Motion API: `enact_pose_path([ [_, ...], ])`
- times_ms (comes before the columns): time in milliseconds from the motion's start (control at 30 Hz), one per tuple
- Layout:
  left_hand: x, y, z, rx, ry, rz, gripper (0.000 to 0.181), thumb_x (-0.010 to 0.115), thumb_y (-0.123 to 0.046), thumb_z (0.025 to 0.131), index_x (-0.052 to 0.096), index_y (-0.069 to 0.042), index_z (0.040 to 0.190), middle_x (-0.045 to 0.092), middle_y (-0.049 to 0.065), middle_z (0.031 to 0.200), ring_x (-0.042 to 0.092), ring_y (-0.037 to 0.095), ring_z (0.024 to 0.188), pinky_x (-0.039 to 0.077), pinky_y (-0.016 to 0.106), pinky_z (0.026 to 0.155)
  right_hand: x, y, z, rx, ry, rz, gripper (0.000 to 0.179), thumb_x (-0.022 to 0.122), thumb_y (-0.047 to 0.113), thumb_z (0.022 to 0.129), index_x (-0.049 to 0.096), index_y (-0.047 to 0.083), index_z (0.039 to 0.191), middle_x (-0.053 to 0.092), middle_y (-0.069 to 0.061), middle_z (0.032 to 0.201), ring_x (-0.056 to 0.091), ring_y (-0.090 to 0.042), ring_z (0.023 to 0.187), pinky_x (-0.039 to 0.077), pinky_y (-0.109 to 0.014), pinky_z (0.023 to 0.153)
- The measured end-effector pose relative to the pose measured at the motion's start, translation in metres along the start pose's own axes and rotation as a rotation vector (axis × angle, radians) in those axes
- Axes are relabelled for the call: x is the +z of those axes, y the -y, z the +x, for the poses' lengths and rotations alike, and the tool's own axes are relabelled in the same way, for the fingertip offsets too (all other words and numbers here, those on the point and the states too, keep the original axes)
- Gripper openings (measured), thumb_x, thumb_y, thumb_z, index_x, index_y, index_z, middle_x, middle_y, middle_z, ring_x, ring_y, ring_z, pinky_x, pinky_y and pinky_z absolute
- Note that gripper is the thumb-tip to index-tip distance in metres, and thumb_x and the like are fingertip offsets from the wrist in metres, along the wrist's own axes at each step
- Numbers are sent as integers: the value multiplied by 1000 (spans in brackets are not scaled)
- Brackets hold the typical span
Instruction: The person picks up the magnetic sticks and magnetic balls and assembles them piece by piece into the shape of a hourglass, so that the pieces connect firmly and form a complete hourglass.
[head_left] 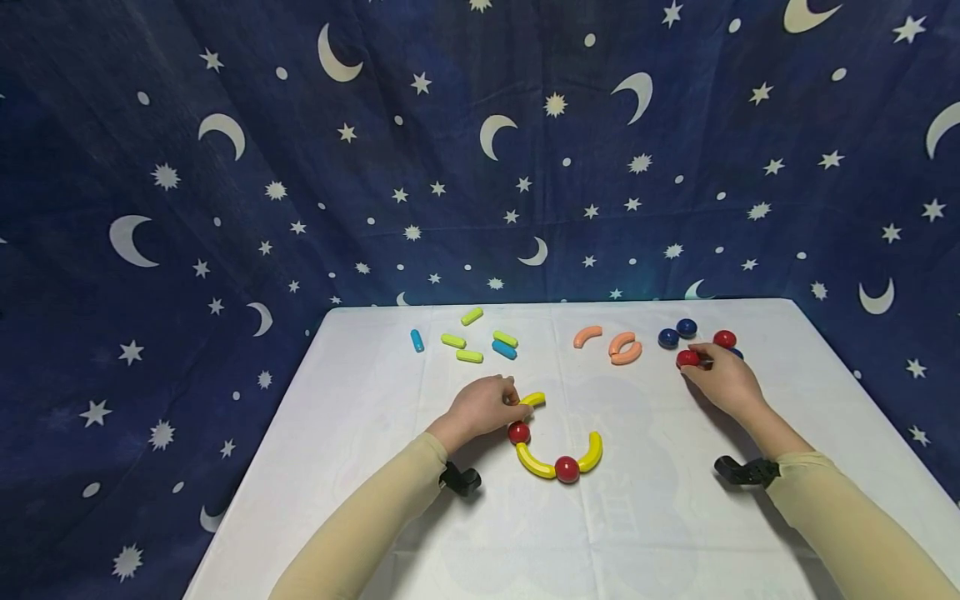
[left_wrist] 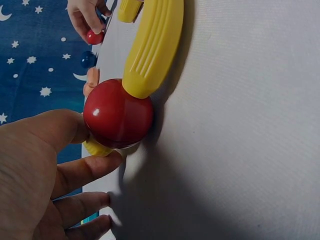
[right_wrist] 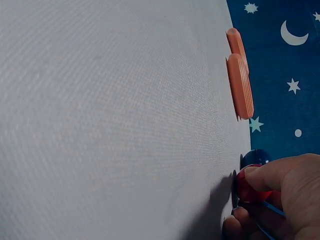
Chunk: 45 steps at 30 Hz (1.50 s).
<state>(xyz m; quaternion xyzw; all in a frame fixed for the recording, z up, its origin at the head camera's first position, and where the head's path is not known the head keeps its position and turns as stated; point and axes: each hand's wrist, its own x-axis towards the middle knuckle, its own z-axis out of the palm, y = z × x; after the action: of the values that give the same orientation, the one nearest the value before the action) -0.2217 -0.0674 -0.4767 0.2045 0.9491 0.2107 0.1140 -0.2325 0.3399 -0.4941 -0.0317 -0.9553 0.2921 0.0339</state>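
Note:
My left hand (head_left: 487, 406) pinches a curved yellow piece (head_left: 536, 399) between thumb and index finger, just behind a glossy red ball (head_left: 519, 432). From that ball an arc runs on across the white table: another curved yellow piece (head_left: 536, 463), a second red ball (head_left: 567, 470) and a third yellow piece (head_left: 592, 452) that points away from me. In the left wrist view the near red ball (left_wrist: 118, 114) hides most of the pinched piece. Over at the far right, my right hand (head_left: 726, 379) grips a red ball (head_left: 687, 358) with thumb and fingers.
Dark blue balls (head_left: 668, 338) and another red ball (head_left: 724, 338) lie around the right hand. Curved orange pieces (head_left: 626, 353) sit left of them. Straight green pieces (head_left: 469, 356) and blue pieces (head_left: 417, 340) are scattered at the back left. A starry curtain (head_left: 450, 167) hangs behind the table.

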Motion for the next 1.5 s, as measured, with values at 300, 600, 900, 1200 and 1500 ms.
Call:
enact_pose_path([
  [300, 0, -2, 0, -30, 1, -21, 26, 73, -45, 91, 71, -22, 78, 61, 10, 142, 56, 23, 131, 50, 32, 92, 2, 4, -3, 19, 11, 22, 52, 67, 23, 97, 52, -11, 135, 61, -35, 115, 59, -49, 104, 45, -65, 89],
  [600, 0, -1, 1, -10, -2, 2, 26, 73, -44, 92, 69, -20, 82, 69, -1, 92, 54, 14, 76, 45, 27, 68, 18, 23, -3, -37, 76, 38, 54, 70, 28, 97, 55, -6, 135, 64, -27, 114, 60, -40, 99, 49, -57, 84],
  [900, -1, -2, 0, -2, 0, 3, 25, 73, -43, 92, 68, -20, 82, 62, -4, 81, 52, 13, 71, 43, 28, 65, 41, 53, -8, -73, 153, 70, 56, 72, 32, 95, 57, -4, 135, 66, -20, 112, 60, -33, 99, 53, -51, 87],
  [1200, 1, -1, 2, -5, -4, 3, 25, 72, -43, 92, 68, -20, 81, 58, -5, 76, 51, 13, 70, 42, 27, 63, 64, 86, -16, -169, 239, 110, 45, 78, 27, 91, 64, 6, 128, 66, -10, 110, 58, -26, 98, 51, -45, 87],
  [1500, 2, -1, 2, 8, -12, 22, 26, 72, -43, 92, 66, -19, 83, 57, -5, 76, 51, 12, 69, 42, 27, 62, 81, 119, -22, -218, 304, 122, 39, 81, 22, 87, 67, 9, 121, 68, -3, 106, 60, -23, 96, 52, -45, 90],
])
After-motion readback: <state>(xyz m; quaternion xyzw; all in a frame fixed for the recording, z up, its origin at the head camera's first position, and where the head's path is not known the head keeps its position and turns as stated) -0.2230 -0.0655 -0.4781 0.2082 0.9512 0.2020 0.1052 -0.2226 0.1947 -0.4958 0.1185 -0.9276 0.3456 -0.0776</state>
